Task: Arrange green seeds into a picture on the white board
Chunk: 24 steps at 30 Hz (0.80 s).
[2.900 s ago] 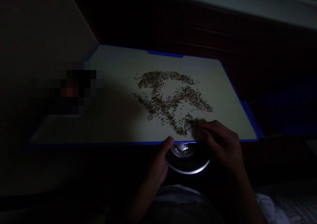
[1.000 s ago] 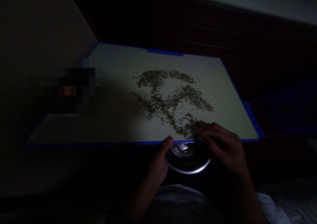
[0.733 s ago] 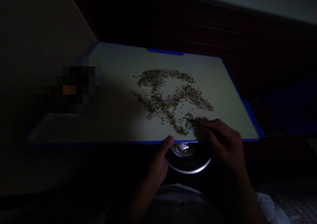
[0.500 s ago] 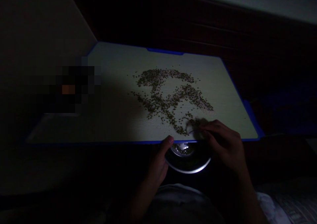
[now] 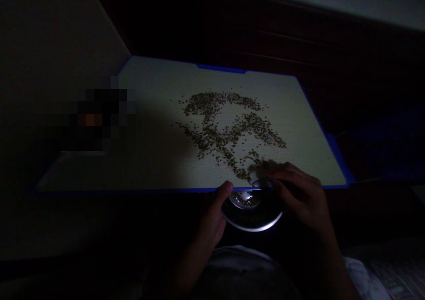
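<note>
Small dark green seeds or beans (image 5: 219,134) are spread in patches over a pale blue-edged board (image 5: 149,171). My right hand (image 5: 302,191) pinches a thin curved piece (image 5: 260,182) near the board's front edge; its kind is too dark to make out. Just below that edge sits a shiny metal bowl (image 5: 257,228) with some of the seeds inside. My left hand (image 5: 217,211) is closed at the bowl's left side, its thumb tip overlapping the board edge. Its fingers are mostly hidden, but it appears to grip the bowl.
The room is very dark. A blurred-out patch (image 5: 89,118) covers something at the board's left end. A pale wall or panel (image 5: 59,34) rises at the left, and a light ledge (image 5: 348,1) runs across the upper right. Something blue (image 5: 398,140) stands at the right.
My right hand has drawn the thin piece slightly toward the board's front edge, with a few seeds now by that edge. My left hand and the bowl stay nearly still.
</note>
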### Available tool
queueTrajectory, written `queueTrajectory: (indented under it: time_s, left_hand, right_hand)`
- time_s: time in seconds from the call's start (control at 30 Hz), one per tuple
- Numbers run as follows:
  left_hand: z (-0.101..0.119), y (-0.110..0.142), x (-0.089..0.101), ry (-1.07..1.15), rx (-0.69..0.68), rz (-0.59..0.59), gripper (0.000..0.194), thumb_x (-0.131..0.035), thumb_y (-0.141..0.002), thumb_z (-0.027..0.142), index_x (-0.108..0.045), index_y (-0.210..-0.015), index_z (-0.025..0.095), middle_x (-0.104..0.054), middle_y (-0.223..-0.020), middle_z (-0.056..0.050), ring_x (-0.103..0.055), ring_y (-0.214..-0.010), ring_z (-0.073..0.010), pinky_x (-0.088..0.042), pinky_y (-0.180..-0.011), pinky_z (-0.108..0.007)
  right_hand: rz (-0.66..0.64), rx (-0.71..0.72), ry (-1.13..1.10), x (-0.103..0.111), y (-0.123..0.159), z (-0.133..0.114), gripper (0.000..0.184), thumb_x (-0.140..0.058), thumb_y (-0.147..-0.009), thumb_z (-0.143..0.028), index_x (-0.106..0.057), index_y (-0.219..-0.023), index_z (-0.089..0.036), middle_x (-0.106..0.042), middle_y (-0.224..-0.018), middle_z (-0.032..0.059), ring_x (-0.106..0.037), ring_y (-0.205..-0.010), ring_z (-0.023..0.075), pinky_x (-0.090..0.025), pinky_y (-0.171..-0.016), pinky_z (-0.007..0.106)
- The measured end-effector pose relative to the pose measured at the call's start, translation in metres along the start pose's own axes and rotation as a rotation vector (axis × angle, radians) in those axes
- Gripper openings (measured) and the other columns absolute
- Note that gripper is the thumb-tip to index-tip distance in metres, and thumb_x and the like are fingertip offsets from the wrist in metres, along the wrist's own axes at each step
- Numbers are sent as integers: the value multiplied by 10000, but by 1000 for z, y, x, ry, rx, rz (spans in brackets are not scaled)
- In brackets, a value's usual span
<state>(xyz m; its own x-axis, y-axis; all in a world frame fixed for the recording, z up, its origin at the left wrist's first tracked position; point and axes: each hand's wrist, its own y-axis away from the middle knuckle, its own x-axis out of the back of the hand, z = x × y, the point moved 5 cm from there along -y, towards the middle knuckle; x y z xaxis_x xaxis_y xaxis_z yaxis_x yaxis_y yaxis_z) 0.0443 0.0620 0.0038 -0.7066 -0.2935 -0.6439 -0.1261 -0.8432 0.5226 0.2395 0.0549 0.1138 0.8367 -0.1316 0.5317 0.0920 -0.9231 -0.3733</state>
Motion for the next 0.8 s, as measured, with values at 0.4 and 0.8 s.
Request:
queueTrajectory:
  time_s: [0.4, 0.8]
  left_hand:
    - [-2, -1, 2, -11, 19, 32, 723, -965, -728, 343, -679, -1383, 230, -837, -1177, -79, -653, -1379, -348, -472, -1209, -504]
    - [-1, -1, 1, 26, 3, 25, 782, -958, -750, 316, -635, -1461, 269, -778, -1377, -63, -638, -1400, -326, -459, -1219, -486]
  right_hand:
    - [-14, 39, -23, 2, 2, 1, 264, -689, -972, -140, -771, -1166, -299, -801, -1027, 28, -720, -927, 200, -566, -782, 380]
    - [136, -69, 21, 2, 1, 6, 212, -695, -970, -168, -791, -1115, -287, -796, -1015, 31, -724, -914, 200, -553, -785, 356]
